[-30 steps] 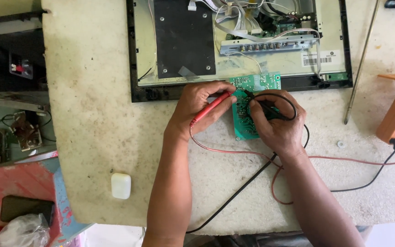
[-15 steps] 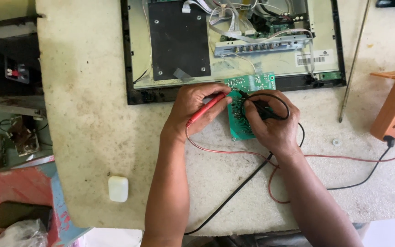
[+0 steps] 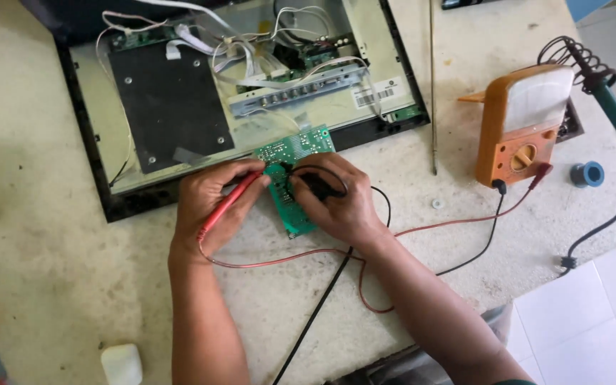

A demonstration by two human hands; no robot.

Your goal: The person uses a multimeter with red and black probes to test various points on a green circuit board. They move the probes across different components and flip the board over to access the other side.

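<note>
On the green circuit board [image 3: 295, 187], both hands' fingers press probes.

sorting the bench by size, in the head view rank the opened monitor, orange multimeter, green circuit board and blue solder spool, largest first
1. opened monitor
2. orange multimeter
3. green circuit board, partly hidden by the hands, so its rank against the multimeter is unsure
4. blue solder spool

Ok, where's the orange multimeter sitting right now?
In the head view the orange multimeter lies on the table's right side, right of the opened monitor chassis, beside the soldering iron.
</note>
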